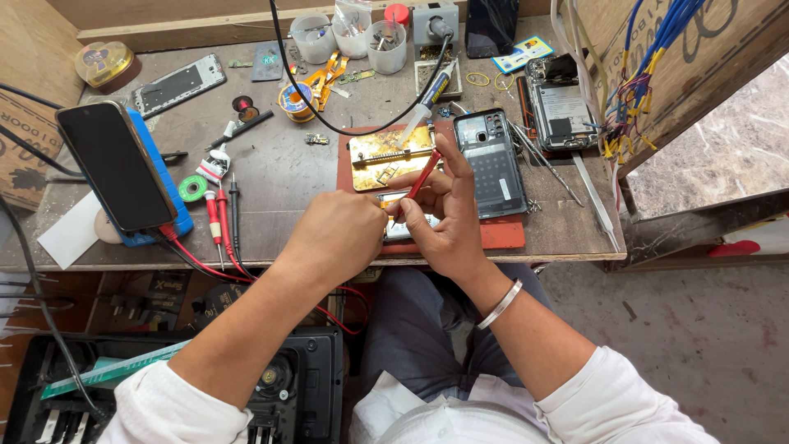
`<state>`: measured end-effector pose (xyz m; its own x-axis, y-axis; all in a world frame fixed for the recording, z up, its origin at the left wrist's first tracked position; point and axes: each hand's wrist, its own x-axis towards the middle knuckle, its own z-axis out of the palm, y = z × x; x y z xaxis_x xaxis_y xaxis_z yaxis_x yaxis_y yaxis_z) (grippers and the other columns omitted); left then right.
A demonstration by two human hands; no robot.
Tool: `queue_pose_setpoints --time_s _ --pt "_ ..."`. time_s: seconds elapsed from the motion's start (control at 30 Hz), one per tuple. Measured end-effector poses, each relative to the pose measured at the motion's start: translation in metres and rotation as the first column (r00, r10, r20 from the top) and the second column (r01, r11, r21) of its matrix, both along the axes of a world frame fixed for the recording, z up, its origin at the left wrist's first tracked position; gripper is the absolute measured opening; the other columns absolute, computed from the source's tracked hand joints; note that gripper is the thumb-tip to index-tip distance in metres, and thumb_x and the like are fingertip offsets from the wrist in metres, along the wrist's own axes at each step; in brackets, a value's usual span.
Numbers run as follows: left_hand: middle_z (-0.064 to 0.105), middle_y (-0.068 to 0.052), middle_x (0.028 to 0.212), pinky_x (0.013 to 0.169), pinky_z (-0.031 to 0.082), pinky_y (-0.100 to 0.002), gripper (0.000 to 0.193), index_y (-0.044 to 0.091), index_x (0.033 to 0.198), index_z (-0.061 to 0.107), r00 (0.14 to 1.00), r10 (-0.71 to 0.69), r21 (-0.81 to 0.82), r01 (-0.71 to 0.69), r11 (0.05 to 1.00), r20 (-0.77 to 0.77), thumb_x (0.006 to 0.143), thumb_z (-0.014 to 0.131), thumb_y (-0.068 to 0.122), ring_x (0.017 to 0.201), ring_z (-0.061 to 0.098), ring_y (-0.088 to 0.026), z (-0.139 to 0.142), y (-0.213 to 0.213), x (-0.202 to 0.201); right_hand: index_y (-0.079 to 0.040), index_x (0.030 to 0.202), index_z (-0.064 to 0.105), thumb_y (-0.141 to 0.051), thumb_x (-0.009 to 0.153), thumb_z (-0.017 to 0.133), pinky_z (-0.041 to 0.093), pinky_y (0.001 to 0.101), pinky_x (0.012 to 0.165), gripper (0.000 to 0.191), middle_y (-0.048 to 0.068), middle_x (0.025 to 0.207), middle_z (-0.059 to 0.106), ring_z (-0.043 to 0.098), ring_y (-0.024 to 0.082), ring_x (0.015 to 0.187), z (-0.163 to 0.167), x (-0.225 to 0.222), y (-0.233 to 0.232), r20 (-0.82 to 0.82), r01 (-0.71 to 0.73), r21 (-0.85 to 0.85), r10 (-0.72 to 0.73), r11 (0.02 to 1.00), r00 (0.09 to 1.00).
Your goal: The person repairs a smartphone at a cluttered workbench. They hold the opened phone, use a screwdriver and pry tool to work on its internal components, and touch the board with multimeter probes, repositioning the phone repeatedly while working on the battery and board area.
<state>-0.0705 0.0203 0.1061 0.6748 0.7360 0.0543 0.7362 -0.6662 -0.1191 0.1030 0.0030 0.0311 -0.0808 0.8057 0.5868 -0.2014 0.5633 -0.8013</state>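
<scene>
While the right hand (448, 222) pinches a red tool (422, 178), tip down on a small part (400, 230) at the counter (288, 173) edge, the left hand (341, 238) presses closed on that part.

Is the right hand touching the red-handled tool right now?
Touching. The head view shows the right hand with its fingers closed around the red-handled tool, pen-style, its tip down at the small part under the left hand.
</scene>
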Motion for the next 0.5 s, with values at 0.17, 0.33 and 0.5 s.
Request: queue_pose_setpoints --time_s 0.17,0.33,0.5 --pt "0.071 -0.009 0.075 0.064 0.058 -0.043 0.008 0.007 0.073 0.074 0.993 -0.044 0.034 0.041 0.999 0.108 0.074 0.072 0.014 0.069 0.073 -0.029 -0.0054 -0.0049 -0.0028 -0.013 0.164 0.009 0.011 0.101 0.054 0.063 0.0367 0.097 0.081 0.018 0.127 0.067 0.074 0.02 0.102 -0.0013 0.0002 -0.0003 0.002 0.008 -0.035 -0.008 0.999 1.0" --pt "0.071 -0.009 0.075 0.063 0.058 -0.042 0.01 0.006 0.076 0.074 0.989 -0.056 0.055 0.049 0.997 0.139 0.073 0.074 0.015 0.07 0.072 -0.028 -0.0051 -0.0047 -0.0028 -0.013 0.164 0.009 0.011 0.101 0.054 0.062 0.0368 0.099 0.081 0.018 0.128 0.067 0.074 0.02 0.104 -0.0008 -0.0003 0.0002 0.0 0.016 -0.026 -0.016 1.0 1.0" --pt "0.072 -0.01 0.076 0.068 0.057 -0.046 0.012 0.008 0.075 0.075 0.983 0.028 -0.074 -0.014 0.997 0.184 0.073 0.075 0.019 0.074 0.072 -0.031 0.0032 -0.0025 -0.0067 -0.013 0.164 0.009 0.01 0.101 0.054 0.062 0.0368 0.099 0.08 0.018 0.127 0.067 0.074 0.02 0.105 -0.0003 -0.0007 -0.0007 -0.017 0.003 -0.045 -0.003 0.999 1.0"
